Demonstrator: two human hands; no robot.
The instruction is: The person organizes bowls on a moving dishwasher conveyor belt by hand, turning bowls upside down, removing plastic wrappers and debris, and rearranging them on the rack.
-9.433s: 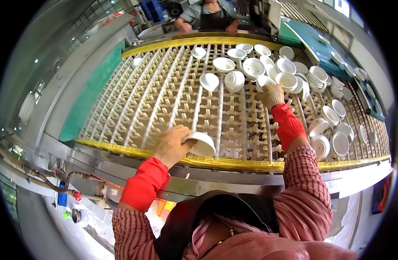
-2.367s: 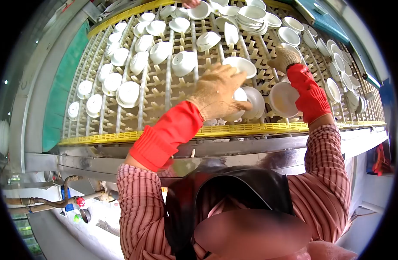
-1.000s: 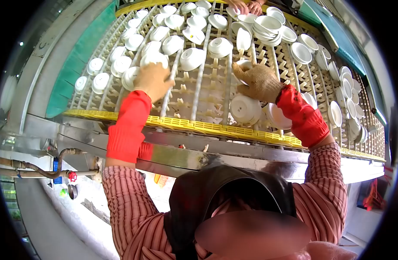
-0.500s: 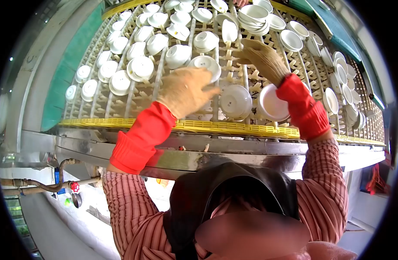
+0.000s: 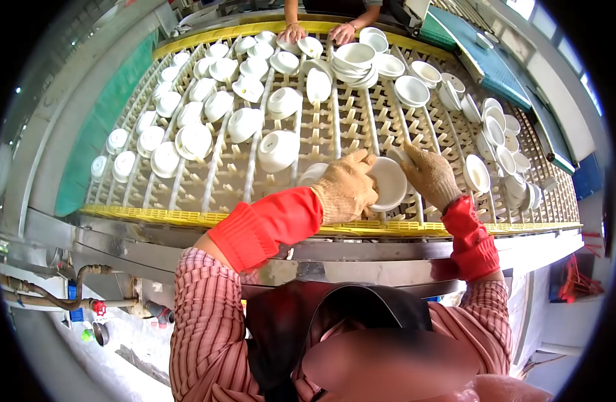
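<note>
My left hand point(image 5: 348, 187), in a tan work glove with a red cuff, curls its fingers over the left rim of a white bowl point(image 5: 391, 185). This bowl is tipped with its hollow toward me, above the peg conveyor point(image 5: 221, 181). At the bowl's right side is my gloved right hand point(image 5: 430, 177), fingers closed at the rim of white ware there; whether that is the same bowl or one behind it is partly hidden. Another white bowl point(image 5: 312, 174) shows behind my left hand. An upturned bowl point(image 5: 278, 150) lies farther left.
Rows of upturned white bowls point(image 5: 192, 141) cover the conveyor's left side. A bowl stack point(image 5: 355, 63) stands at the back, and more dishes point(image 5: 502, 137) lean at right. Across the belt are another person's hands point(image 5: 343, 33). A yellow edge point(image 5: 154, 218) borders my side.
My left hand has moved right onto the bowl, and my right hand has come down nearer the front edge. The view has shifted, bringing the other person's hands into sight.
</note>
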